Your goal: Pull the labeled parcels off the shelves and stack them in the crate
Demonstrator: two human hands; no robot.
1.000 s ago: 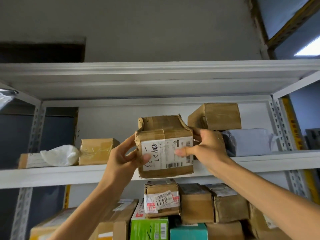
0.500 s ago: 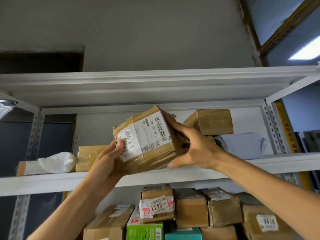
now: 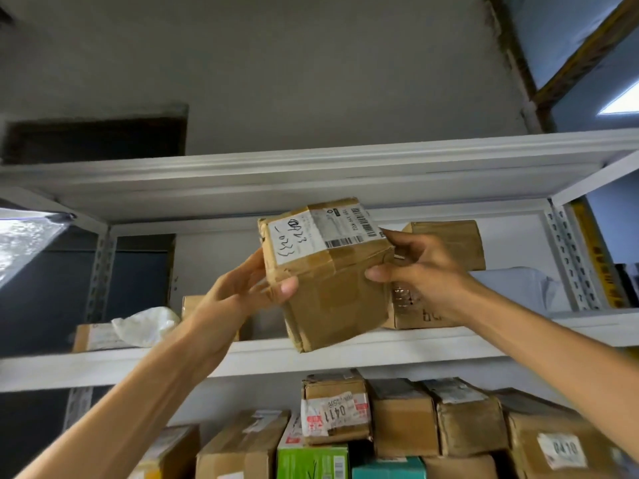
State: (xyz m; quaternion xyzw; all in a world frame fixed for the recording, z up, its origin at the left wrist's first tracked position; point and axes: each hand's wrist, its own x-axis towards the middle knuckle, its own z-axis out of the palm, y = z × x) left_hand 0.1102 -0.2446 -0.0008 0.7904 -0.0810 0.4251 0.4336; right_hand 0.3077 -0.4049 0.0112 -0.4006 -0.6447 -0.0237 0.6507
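Observation:
A taped brown cardboard parcel with a white handwritten label and barcodes on its upper face hangs tilted in the air, just in front of the white shelf. My left hand grips its left side, thumb across the front face. My right hand grips its right edge, thumb low on the front and fingers at the upper corner. No crate is in view.
More parcels sit on the same shelf: a brown box on a grey bag at right, a white bag at left. Below, several boxes crowd the lower shelf, one labelled 0411. A shelf upright stands at right.
The parcel has come off the shelf and turned in my hands: its label first faced me, then tilted, and now lies on the upper face. Both hands have shifted their hold around it.

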